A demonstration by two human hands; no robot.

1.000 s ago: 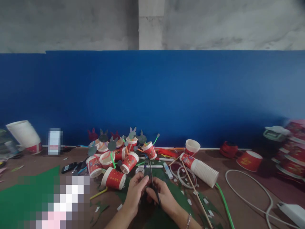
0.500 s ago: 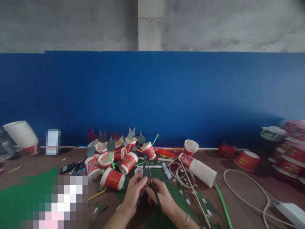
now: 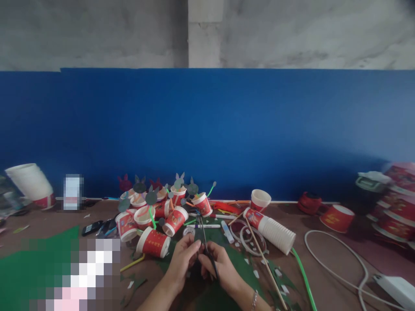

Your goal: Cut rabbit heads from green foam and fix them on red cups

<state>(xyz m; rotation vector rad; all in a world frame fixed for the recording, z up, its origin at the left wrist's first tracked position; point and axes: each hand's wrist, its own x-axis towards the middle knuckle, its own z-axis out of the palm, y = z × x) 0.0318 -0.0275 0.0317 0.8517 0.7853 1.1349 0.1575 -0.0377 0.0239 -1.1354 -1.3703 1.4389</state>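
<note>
Dark green paper (image 3: 199, 235), perhaps straight-edged; black-handled scissors (image 3: 212, 261) alongside.

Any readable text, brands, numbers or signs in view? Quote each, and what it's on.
None legible.
Tipped red paper cup, front left: row of gold characters, too small.
Lone red paper cup, right: gold marks, blurred.
Glue stick: any print too small.
Upright screen: pixelated.

Before me stands a blue panel (image 3: 207, 134), wide and smooth. Above it I see a mottled grey wall (image 3: 97, 34) with a paler pillar (image 3: 205, 43); below it, my brown table (image 3: 275, 263). The light is dim.
</note>
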